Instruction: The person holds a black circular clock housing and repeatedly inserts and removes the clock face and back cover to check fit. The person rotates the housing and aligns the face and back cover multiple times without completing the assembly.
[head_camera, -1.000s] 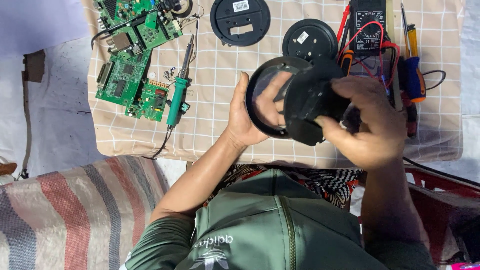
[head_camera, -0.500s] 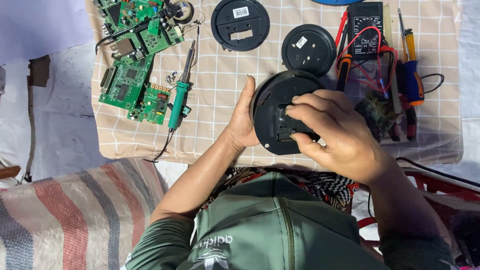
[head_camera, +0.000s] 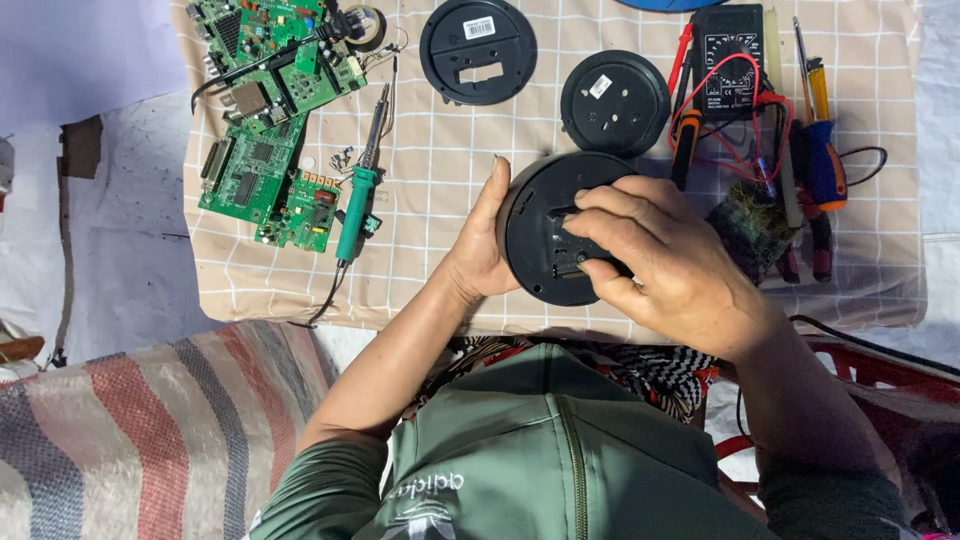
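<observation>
Head view: right fingers (head_camera: 600, 205) overlap black disc (head_camera: 535, 225).

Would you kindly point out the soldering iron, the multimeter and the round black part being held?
soldering iron (head_camera: 352, 214), head view, green handle.
multimeter (head_camera: 731, 60), head view, black body.
round black part (head_camera: 535, 228), head view, its left face.

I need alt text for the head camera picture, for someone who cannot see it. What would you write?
A person's left hand steadies a round black disc-shaped housing from the side while the right hand presses fingers into its middle. Behind it on a checked cloth lie green circuit boards, a soldering iron, two more black discs and a multimeter.
</observation>
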